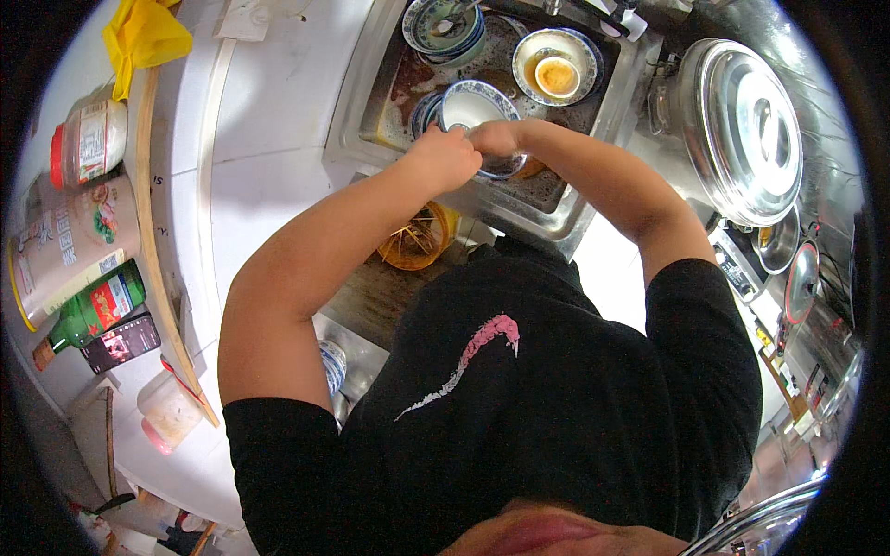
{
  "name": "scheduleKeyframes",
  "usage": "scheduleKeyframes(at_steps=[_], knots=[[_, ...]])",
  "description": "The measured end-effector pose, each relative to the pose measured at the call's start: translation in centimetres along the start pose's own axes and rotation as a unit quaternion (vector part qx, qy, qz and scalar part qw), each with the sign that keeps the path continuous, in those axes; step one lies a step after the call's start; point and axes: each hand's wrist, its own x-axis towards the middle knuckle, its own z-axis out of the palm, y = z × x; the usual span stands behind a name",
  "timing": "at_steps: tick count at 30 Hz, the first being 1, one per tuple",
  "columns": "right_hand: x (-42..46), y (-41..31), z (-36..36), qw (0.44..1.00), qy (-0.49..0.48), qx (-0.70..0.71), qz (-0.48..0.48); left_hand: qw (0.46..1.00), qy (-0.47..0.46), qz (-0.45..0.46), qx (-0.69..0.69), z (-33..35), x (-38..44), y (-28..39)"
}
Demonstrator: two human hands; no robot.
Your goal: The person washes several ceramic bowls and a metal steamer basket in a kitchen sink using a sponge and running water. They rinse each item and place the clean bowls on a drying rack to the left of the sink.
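Observation:
My left hand [448, 156] grips the rim of a blue-and-white bowl [480, 104], which is tilted over the near part of a stainless steel sink [348, 132]. Against it, on the bowl's near side, my right hand [495, 139] is half hidden by the bowl and my left hand; whether it holds anything cannot be seen. Another blue-rimmed dish [502, 169] shows just below my hands. Stacked bowls [439, 43], the top one with a spoon in it, stand at the sink's far left. A small cup [557, 76] of brownish liquid sits inside a patterned bowl [523, 61] at the far right.
To the right of the sink is a large lidded steel pot [737, 132]. An orange basket [415, 243] lies below the sink's near edge. At the left, a wooden-edged shelf [149, 174] holds a red-lidded jar [104, 142], a large can [76, 243], a green bottle [101, 302] and a phone [124, 342].

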Motion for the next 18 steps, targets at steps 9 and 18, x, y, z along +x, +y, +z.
scheduleKeyframes(at_steps=[9,18], knots=[[-1.7,0.2,-2.0,0.828,0.264,-0.483,-0.102,0.995,-0.083,0.002,-0.062,-1.7,1.8,-2.8],[0.3,8.3,-2.2,0.876,0.322,-0.353,0.069,0.989,-0.090,-0.026,-0.111,-1.2,-1.9,-3.2]])
